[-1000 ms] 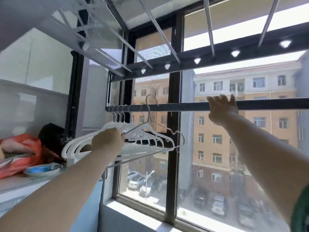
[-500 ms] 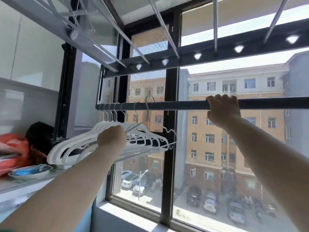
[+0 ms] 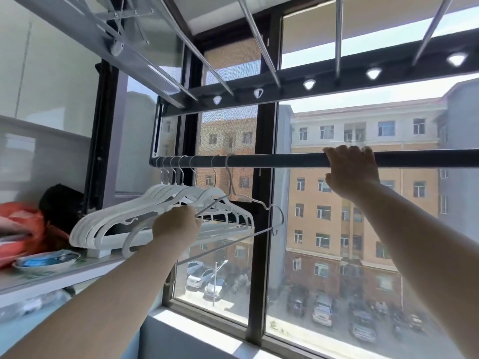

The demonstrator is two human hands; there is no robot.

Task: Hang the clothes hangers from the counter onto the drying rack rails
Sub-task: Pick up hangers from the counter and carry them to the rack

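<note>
**Several hangers on the rail, one hand on each end of the job**

Several white hangers (image 3: 124, 216) hang in a tight bunch at the left end of the dark rail (image 3: 272, 161), their hooks side by side over the bar. Just to their right a thin wire hanger (image 3: 248, 200) is hooked on the same rail, tilted, with its far end out in front of the window frame (image 3: 264, 229).

The left hand (image 3: 178, 224) reaches up from below, back towards the camera. Its fingers are curled on the bunch of white hangers at mid-height, and the near arm of the wire hanger runs down to the fingertips. How many hangers the grip takes in is hidden by the hand itself.

The right hand (image 3: 350, 172) is well to the right on the same rail, fingers wrapped over the top of the bar and thumb beneath it.

Silver rack bars (image 3: 259, 40) run overhead, above the dark rail.

At the left, below the hangers, the worktop (image 3: 77, 273) carries a shallow dish (image 3: 46, 260), a red bag (image 3: 20, 224) and a dark bag (image 3: 59, 203) behind it. Parked cars (image 3: 321, 309) show through the glass, far below
</note>
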